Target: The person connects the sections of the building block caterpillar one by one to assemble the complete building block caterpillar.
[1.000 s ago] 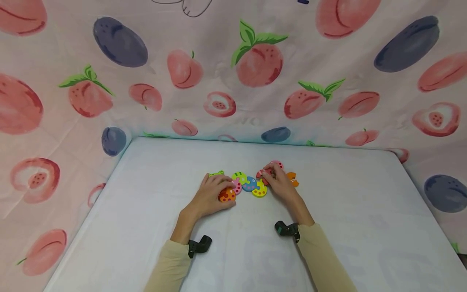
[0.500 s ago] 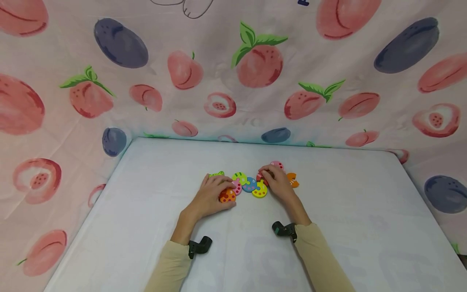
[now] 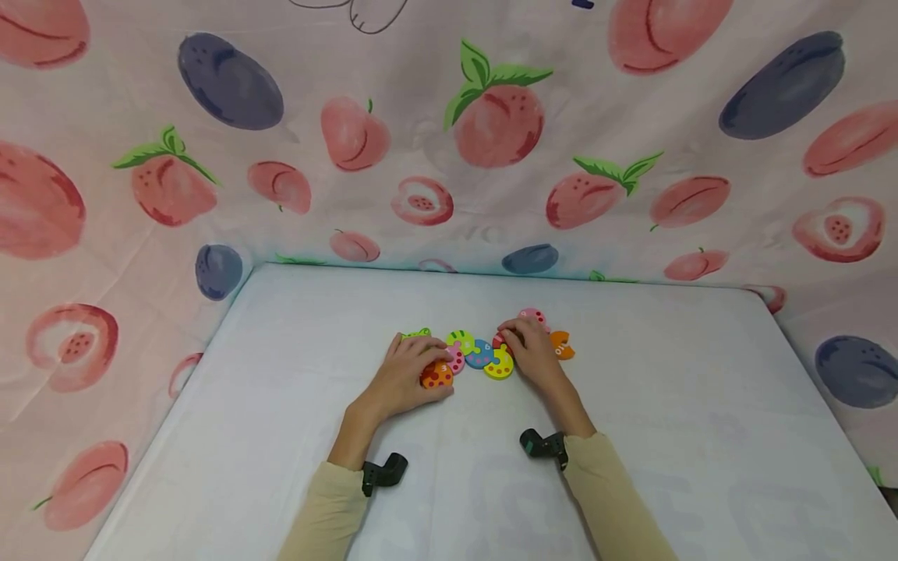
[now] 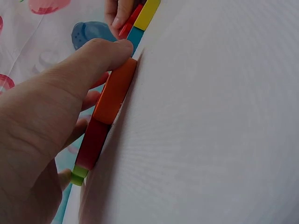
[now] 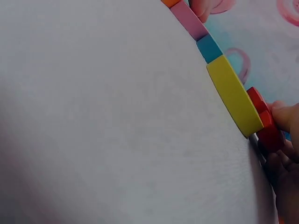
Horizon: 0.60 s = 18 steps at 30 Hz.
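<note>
A wavy chain of flat, numbered puzzle pieces lies on the white table. At its left end my left hand [image 3: 403,378] curls round the orange piece [image 3: 436,375], its thumb on the near edge; a dark red piece [image 4: 92,144] and a green piece [image 4: 79,175] sit beside it, partly covered. Pink [image 3: 456,360], lime [image 3: 460,341], blue [image 3: 480,354] and yellow [image 3: 499,364] pieces run rightward. My right hand [image 3: 536,352] pinches a red piece [image 5: 271,133] against the yellow one; whether they interlock I cannot tell.
Beyond the right hand lie a pink dotted piece [image 3: 533,315] and an orange notched piece [image 3: 562,345]. The white table [image 3: 281,436] meets a fruit-printed cloth [image 3: 421,156] behind and at the sides.
The right hand has shifted slightly left with the red piece, bringing it close to the yellow one. More of the pink dotted piece was uncovered. The left hand stays put.
</note>
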Each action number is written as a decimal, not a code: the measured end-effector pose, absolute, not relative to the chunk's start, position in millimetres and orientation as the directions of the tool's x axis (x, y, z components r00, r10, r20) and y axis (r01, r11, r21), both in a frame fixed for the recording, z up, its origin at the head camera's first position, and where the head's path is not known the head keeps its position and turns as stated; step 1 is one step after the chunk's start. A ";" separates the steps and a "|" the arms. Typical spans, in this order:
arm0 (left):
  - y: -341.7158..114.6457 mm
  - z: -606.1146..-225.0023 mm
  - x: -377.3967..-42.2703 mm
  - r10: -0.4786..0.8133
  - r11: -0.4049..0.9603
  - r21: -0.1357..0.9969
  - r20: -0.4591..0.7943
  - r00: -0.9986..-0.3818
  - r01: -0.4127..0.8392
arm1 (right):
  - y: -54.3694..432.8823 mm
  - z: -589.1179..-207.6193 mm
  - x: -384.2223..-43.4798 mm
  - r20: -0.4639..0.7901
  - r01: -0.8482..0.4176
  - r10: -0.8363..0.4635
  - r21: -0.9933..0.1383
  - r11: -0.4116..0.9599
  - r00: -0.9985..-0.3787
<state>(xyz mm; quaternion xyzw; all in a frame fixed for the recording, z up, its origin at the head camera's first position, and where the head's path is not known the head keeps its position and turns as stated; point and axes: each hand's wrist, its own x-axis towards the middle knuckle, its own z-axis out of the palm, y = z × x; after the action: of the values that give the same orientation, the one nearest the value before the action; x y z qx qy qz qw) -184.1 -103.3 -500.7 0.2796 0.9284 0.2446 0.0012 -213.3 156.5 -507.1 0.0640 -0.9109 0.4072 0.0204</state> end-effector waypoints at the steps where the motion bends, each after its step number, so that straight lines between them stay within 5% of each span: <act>1: -103.4 -500.9 -184.1 0.520 0.723 0.454 0.138 -0.843 0.520 | 156.4 -507.6 -212.7 0.090 -0.132 -0.097 -0.738 0.662 -0.991; 18: -103.1 -500.7 -183.4 0.515 0.728 0.446 0.148 -0.844 0.522 | 153.9 -507.1 -209.4 0.080 -0.111 -0.077 -0.712 0.693 -0.994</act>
<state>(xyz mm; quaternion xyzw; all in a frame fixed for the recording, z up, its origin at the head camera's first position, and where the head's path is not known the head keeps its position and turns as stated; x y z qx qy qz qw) -183.4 -103.1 -500.7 0.2789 0.9294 0.2418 -0.0069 -209.4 153.9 -507.1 0.0511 -0.9199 0.3881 0.0217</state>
